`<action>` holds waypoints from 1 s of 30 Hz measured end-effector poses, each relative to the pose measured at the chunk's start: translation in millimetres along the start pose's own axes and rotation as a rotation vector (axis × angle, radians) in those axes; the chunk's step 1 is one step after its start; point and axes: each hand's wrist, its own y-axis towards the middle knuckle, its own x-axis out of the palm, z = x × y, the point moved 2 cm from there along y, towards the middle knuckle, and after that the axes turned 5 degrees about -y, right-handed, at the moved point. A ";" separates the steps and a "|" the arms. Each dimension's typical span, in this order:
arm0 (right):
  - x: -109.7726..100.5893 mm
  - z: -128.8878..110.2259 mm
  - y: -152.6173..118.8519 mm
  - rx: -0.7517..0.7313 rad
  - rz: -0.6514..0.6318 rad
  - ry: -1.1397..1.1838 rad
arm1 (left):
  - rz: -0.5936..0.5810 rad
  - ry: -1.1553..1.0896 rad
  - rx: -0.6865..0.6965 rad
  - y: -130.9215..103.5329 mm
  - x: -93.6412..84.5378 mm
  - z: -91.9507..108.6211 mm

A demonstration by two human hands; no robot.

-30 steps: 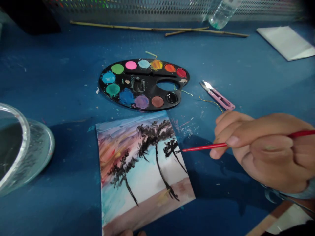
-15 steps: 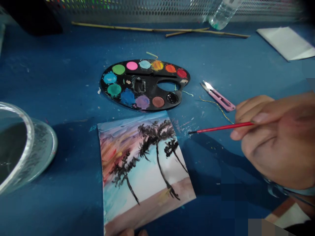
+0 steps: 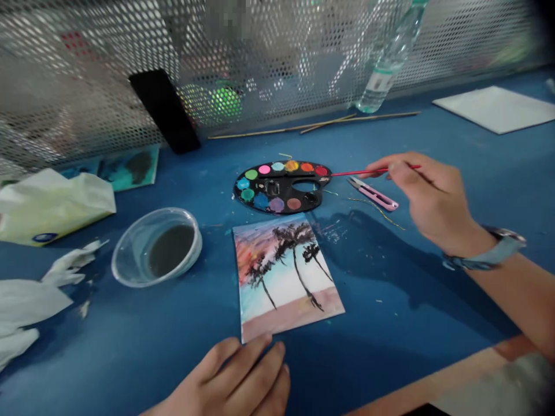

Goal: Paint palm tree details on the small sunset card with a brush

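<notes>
A thin red paintbrush (image 3: 353,173) is pinched in my right hand (image 3: 433,199), its tip at the right end of the black palette (image 3: 285,188). The palette holds several round paint wells in different colours. Below it lies a small painting (image 3: 288,280) of dark palm trees against a coloured sky. My left hand (image 3: 247,378) rests on the table with its fingers spread loosely, fingertips at the painting's lower edge. Pink thread snips (image 3: 376,196) lie just below the brush, with a thin yellowish thread (image 3: 381,214) beside them.
A clear bowl of dark water (image 3: 124,271) stands left of the painting. Farther left are a tissue pack (image 3: 56,208) and crumpled tissues (image 3: 26,303). A phone (image 3: 165,110), thin sticks (image 3: 269,132) and a water bottle (image 3: 384,75) line the mesh barrier. A white panel (image 3: 498,110) lies back right.
My right hand has moved the brush up and away from beside the painting to the palette's right end. The view has widened, showing more of my left hand and the table's left side.
</notes>
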 end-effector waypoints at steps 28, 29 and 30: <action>27.6 -97.2 83.6 -0.301 -0.202 -0.162 | 0.097 0.238 0.224 -11.4 -10.6 9.0; 26.1 -103.3 86.0 -0.311 -0.160 -0.128 | 0.106 0.240 0.234 -11.1 -12.0 8.2; 24.8 -109.6 87.7 -0.317 -0.125 -0.069 | 0.113 0.235 0.238 -10.4 -15.0 6.7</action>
